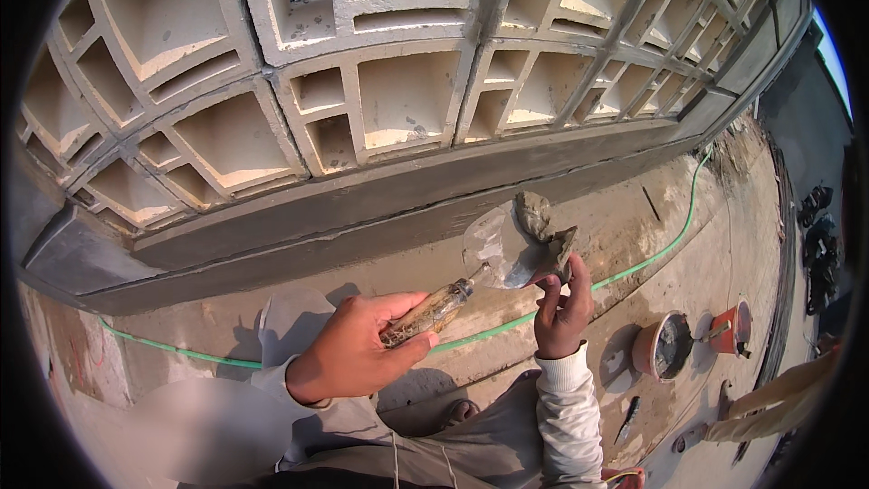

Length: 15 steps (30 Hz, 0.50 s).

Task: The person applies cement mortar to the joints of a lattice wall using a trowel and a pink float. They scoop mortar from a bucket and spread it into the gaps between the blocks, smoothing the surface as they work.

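My left hand grips the worn wooden handle of a trowel, which has a broad, pale metal blade. A lump of wet grey mortar sits on the blade's far right part. At the blade's right edge, my right hand is closed, thumb and forefinger pinched against a grey, mortar-smeared piece. I cannot make out whether that piece is part of the blade, a small tool or mortar. Both hands are above the ground in front of the block wall.
A wall of pale openwork blocks on a grey plastered base runs across ahead. A green hose crosses the ground behind my hands. To the right stand a bucket of mortar and an orange bucket, near another person's leg.
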Available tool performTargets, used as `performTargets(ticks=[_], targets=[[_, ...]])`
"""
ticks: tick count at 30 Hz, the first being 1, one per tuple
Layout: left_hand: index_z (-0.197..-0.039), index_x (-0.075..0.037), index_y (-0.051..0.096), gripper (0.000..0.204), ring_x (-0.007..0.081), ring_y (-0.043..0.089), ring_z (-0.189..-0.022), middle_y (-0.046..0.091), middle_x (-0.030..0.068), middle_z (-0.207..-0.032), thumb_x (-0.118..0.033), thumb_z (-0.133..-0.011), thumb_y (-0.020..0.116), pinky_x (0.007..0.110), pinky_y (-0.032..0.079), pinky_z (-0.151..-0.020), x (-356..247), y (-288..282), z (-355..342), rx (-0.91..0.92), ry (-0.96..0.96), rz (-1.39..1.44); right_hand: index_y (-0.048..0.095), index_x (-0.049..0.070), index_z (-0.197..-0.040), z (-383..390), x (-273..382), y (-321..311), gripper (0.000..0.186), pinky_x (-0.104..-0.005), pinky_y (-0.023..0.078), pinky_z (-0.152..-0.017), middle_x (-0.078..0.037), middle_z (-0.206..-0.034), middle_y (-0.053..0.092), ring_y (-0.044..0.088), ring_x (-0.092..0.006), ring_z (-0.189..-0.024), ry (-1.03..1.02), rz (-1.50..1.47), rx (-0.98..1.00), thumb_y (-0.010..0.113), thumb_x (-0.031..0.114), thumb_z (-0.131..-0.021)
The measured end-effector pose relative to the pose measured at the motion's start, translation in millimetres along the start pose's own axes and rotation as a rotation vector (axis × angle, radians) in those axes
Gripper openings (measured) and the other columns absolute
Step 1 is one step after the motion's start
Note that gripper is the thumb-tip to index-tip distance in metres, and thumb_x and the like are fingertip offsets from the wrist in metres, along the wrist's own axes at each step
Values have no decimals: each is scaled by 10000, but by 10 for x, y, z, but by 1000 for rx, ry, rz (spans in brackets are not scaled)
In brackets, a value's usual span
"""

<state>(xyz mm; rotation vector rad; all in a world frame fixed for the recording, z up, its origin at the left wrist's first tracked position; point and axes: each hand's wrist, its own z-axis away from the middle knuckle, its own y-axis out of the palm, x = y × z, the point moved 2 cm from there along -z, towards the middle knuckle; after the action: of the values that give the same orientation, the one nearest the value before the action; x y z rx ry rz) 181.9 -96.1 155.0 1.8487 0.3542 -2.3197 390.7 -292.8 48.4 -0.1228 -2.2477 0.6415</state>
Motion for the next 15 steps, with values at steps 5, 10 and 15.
performTargets(ticks=[5,10,15], targets=[[-1239,95,627,369,43,564,-814,710,126,-879,-88,-925,692,266,520,-715,72,-3,-14,-6,8,-39,625,56,-1304,-82,214,-47,417,-378,556,-673,-134,-1104,646,681,-297,-856,-125,287,17,637,-41,-899],[-1270,89,619,386,43,567,-775,697,92,-835,-95,-938,685,259,513,-658,129,-59,-21,-22,38,6,653,141,-1335,-79,300,-58,492,-382,548,-726,-112,-1050,664,682,-288,-885,-153,503,66,614,-39,-878],[-1317,65,609,420,31,570,-706,664,39,-810,-112,-946,696,230,476,-573,93,-210,12,3,-83,69,666,186,-1320,-72,270,-41,516,-401,540,-710,-77,-1047,665,665,-291,-874,-193,627,89,605,-37,-860]])
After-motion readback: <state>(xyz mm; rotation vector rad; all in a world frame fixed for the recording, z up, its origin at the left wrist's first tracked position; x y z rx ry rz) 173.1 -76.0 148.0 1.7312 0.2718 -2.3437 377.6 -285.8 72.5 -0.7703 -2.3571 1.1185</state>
